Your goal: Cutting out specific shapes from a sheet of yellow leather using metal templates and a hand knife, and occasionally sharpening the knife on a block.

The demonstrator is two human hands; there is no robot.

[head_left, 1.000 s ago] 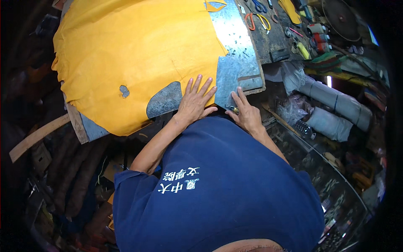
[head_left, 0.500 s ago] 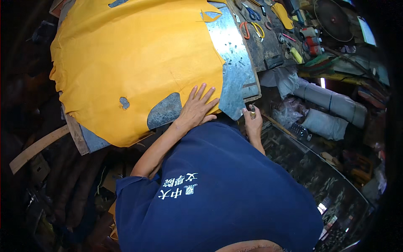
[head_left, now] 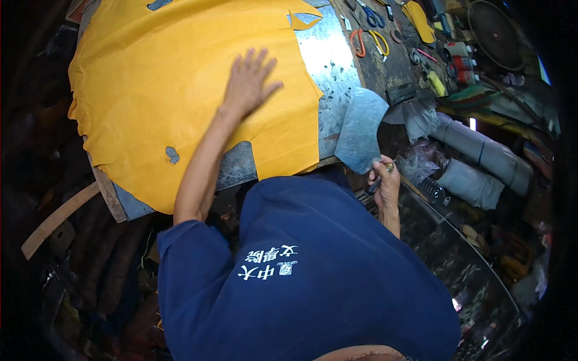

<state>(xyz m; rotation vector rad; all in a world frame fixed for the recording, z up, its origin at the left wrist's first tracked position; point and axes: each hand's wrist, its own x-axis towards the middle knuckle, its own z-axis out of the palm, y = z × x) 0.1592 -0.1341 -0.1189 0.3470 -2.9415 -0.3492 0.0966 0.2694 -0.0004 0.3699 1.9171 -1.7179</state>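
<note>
While the curved-edged blue-grey sheet (head_left: pixel 362 129) right of the yellow leather hide (head_left: pixel 162 84) is pinched at its near end by the right hand (head_left: pixel 389 183), its long axis running from that grip toward the far side, the hide is overlain by the left hand (head_left: pixel 245 87), fingers apart.

We spread our left grip (head_left: pixel 250 81) over the yellow sheet (head_left: pixel 150 96) on the bench (head_left: pixel 330 57); to its right, our right grip (head_left: pixel 387 182) holds a curved grey plate (head_left: pixel 361 127) by its near corner.
</note>
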